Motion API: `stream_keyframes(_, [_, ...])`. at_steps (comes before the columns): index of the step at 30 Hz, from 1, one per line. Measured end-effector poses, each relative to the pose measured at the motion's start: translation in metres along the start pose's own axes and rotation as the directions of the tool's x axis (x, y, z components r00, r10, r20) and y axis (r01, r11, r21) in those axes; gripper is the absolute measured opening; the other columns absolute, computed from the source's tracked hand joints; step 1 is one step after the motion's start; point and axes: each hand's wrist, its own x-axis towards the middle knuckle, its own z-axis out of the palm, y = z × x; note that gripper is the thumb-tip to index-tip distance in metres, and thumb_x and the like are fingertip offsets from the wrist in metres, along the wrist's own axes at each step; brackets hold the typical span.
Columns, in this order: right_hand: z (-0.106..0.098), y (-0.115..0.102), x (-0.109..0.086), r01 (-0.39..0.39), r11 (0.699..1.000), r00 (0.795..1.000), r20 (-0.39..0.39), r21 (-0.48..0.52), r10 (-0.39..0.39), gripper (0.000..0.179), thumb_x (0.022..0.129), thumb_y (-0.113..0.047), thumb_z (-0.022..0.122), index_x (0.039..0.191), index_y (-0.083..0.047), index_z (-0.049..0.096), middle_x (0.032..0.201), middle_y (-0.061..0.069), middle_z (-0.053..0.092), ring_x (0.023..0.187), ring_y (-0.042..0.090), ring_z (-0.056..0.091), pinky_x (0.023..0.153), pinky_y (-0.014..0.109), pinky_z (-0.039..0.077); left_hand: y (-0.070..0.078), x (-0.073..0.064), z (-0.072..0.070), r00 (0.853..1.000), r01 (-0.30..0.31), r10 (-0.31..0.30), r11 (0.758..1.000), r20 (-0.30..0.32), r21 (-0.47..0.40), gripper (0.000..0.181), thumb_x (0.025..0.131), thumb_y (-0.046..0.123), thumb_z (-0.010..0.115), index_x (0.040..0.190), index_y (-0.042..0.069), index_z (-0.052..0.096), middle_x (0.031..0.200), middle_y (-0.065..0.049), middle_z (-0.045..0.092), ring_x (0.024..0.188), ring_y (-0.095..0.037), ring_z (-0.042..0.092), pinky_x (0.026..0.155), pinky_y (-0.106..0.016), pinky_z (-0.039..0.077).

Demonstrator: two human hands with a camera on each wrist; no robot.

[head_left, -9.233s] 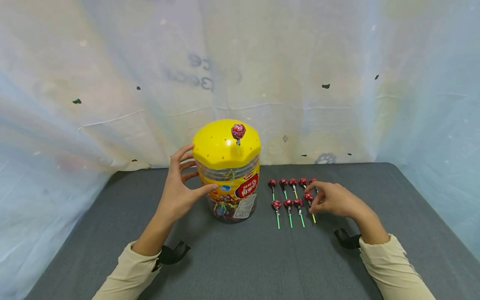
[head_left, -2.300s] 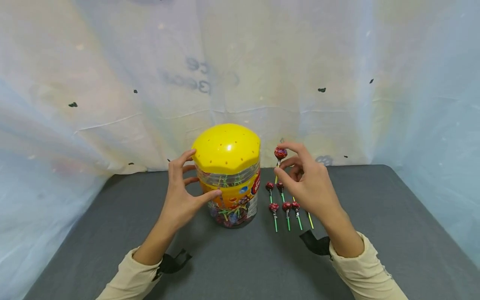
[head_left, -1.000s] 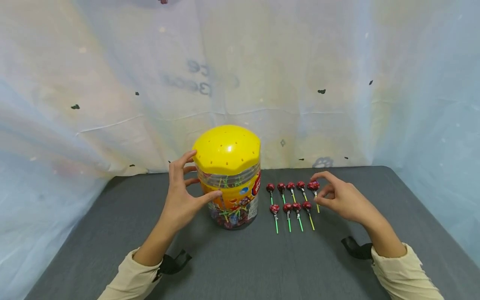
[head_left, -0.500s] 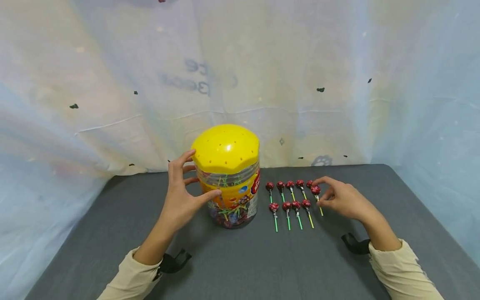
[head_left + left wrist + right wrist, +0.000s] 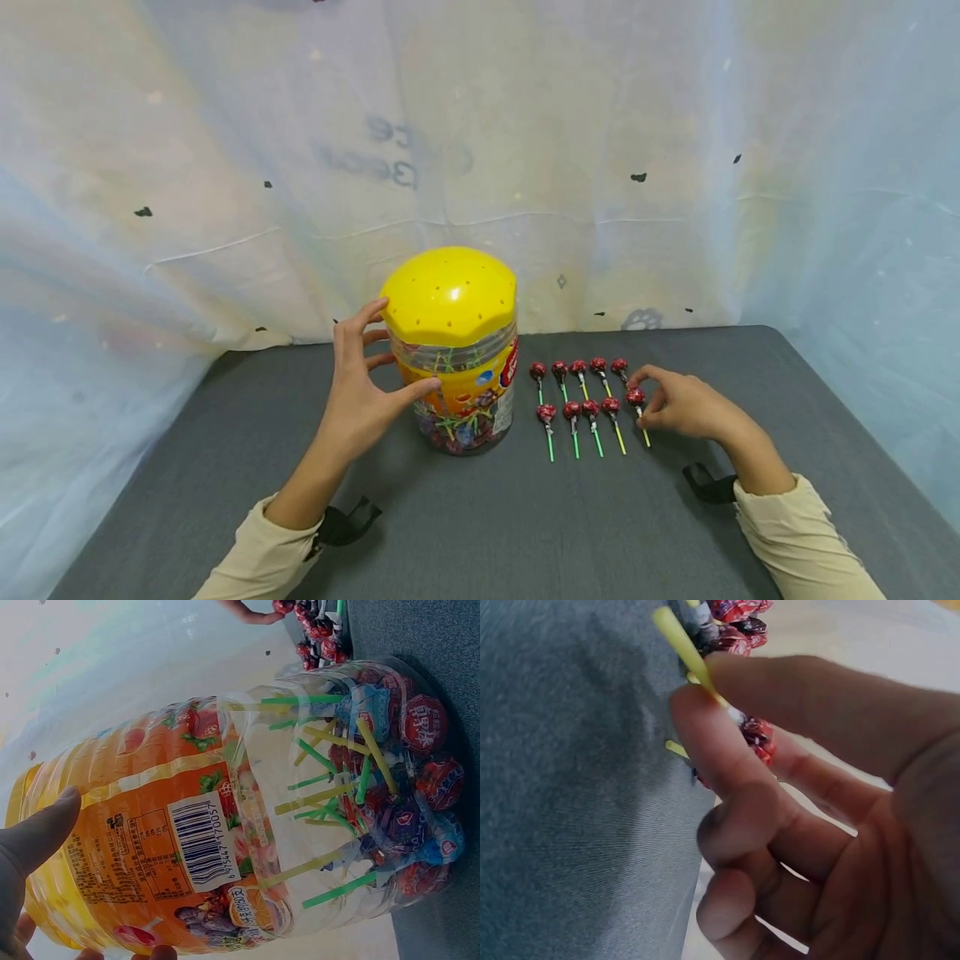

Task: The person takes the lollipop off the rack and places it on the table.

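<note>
A big clear candy jar (image 5: 454,392) with a yellow domed lid (image 5: 450,292) stands upright. My left hand (image 5: 360,408) grips its left side, thumb across the orange label and fingers round the far side. In the left wrist view, wrapped lollipops (image 5: 424,724) with green and yellow sticks fill the jar's bottom. My right hand (image 5: 686,408) pinches a lollipop (image 5: 636,397) in dark red wrapping at the right end of the front row. In the right wrist view, thumb and forefinger hold its yellow stick (image 5: 679,637), other fingers curled.
To the right of the jar, lollipops lie in two rows on the grey table (image 5: 480,525): a back row (image 5: 578,367) and a front row (image 5: 590,408), several in each, heads pointing away. Behind the table hangs a pale plastic sheet (image 5: 525,142). Black straps (image 5: 708,485) hang at both wrists.
Over the earlier frames my right hand lays a lollipop at the back row's right end. Since then it has brought another toward me to the front row's end. My left hand stays on the jar.
</note>
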Motion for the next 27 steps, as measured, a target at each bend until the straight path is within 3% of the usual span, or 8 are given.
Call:
stream_keyframes(6, [0.0021, 0.0034, 0.0033, -0.016, 1.000, 0.999, 0.049, -0.013, 0.017, 0.050, 0.085, -0.013, 0.077, 0.129, -0.007, 0.055, 0.083, -0.003, 0.072, 0.074, 0.011, 0.062, 0.064, 0.030, 0.048, 0.0003, -0.0005, -0.0006, 1.000, -0.001, 0.001, 1.000, -0.002, -0.003, 0.106, 0.073, 0.012, 0.089, 0.154, 0.033, 0.023, 0.146, -0.015, 0.025, 0.130, -0.032, 0.041, 0.098, -0.055, 0.051])
stream_keyframes(14, [0.0037, 0.0069, 0.0017, -0.007, 0.998, 0.999, 0.034, -0.068, 0.009, 0.052, 0.082, -0.014, 0.080, 0.128, -0.007, 0.056, 0.080, -0.004, 0.069, 0.070, 0.010, 0.060, 0.061, 0.030, 0.048, 0.0015, -0.0007, 0.0000, 1.000, 0.005, -0.005, 1.000, 0.005, -0.004, 0.106, 0.073, 0.012, 0.089, 0.154, 0.033, 0.023, 0.147, -0.014, 0.024, 0.130, -0.031, 0.041, 0.099, -0.055, 0.051])
stream_keyframes(27, [0.0040, 0.0094, 0.0029, -0.011, 0.997, 1.000, 0.021, -0.076, 0.012, 0.052, 0.081, -0.015, 0.081, 0.127, -0.007, 0.059, 0.078, -0.007, 0.069, 0.071, 0.009, 0.060, 0.062, 0.030, 0.048, 0.0019, -0.0005, 0.0000, 1.000, 0.007, -0.007, 1.000, 0.004, -0.002, 0.106, 0.073, 0.013, 0.089, 0.154, 0.034, 0.023, 0.145, -0.014, 0.025, 0.130, -0.031, 0.041, 0.099, -0.055, 0.051])
